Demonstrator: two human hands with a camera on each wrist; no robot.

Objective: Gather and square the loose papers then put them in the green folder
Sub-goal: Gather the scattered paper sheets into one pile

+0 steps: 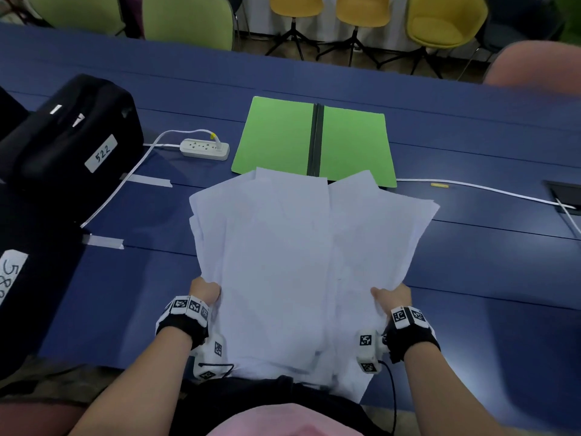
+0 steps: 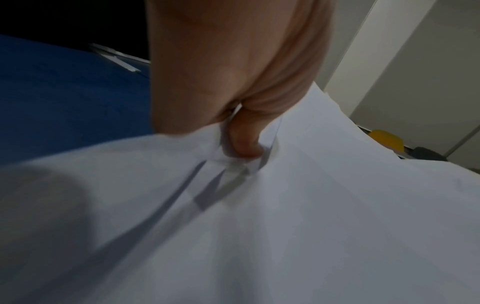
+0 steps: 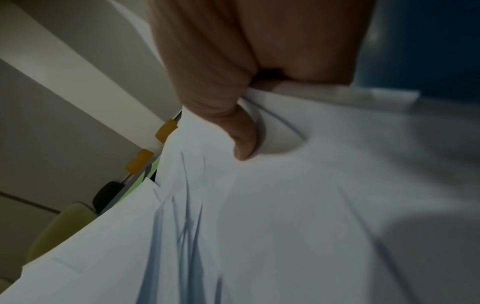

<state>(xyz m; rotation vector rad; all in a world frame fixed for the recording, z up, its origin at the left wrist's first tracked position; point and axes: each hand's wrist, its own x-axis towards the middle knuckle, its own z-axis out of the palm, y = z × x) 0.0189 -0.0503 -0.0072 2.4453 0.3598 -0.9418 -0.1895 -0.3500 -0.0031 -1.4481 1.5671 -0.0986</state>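
Observation:
A fanned, uneven stack of white papers (image 1: 298, 262) is held up over the blue table (image 1: 471, 247), tilted toward me. My left hand (image 1: 206, 289) grips its left edge, the thumb (image 2: 244, 142) pressing into the sheets (image 2: 259, 226). On the right edge my right hand (image 1: 393, 295) grips the stack too, its thumb (image 3: 244, 142) denting the papers (image 3: 285, 226). The green folder (image 1: 276, 136) lies open and flat on the table just beyond the papers, with a dark spine down its middle; the papers' far corners overlap its near edge in the head view.
A white power strip (image 1: 206, 148) with its cable sits left of the folder. Black cases (image 1: 72, 136) with number labels stand at the left. Another white cable (image 1: 487, 190) runs right toward a floor box. Green and yellow chairs (image 1: 443, 20) line the far side.

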